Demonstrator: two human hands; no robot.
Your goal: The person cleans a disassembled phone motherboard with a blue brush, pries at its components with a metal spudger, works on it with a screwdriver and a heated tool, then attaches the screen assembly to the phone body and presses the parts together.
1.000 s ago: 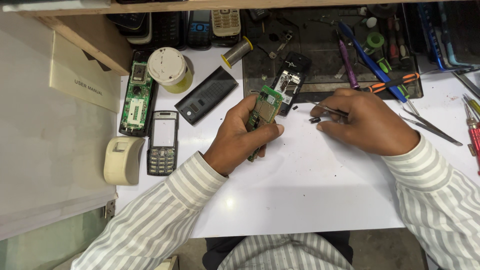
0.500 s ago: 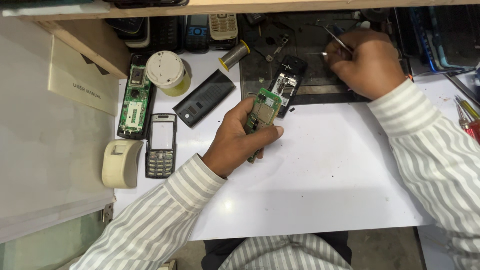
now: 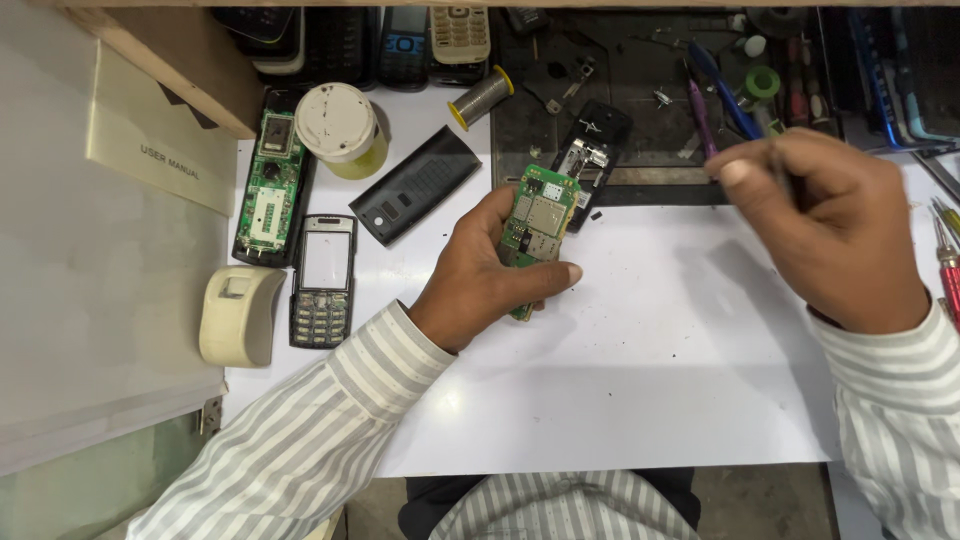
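My left hand [image 3: 480,275] grips a green phone circuit board [image 3: 540,215] and holds it upright over the white work surface [image 3: 650,380]. My right hand [image 3: 830,230] hovers to the right of the board, blurred by motion. Its fingers are curled around what looks like a thin dark tool, mostly hidden by the fingers. Just beyond the board lies a black phone housing [image 3: 592,160], at the edge of a dark work mat [image 3: 620,90].
Left of my hands lie a black back cover [image 3: 415,185], a keypad front frame [image 3: 322,280], a second green board in its housing [image 3: 270,185], a white round tub [image 3: 335,125] and a solder spool [image 3: 480,97]. Screwdrivers [image 3: 945,250] line the right edge; several phones [image 3: 460,30] sit at the back.
My right hand went from beside the board up to the tool mat, then came back down to the right of the board. The left hand has kept its hold on the board.
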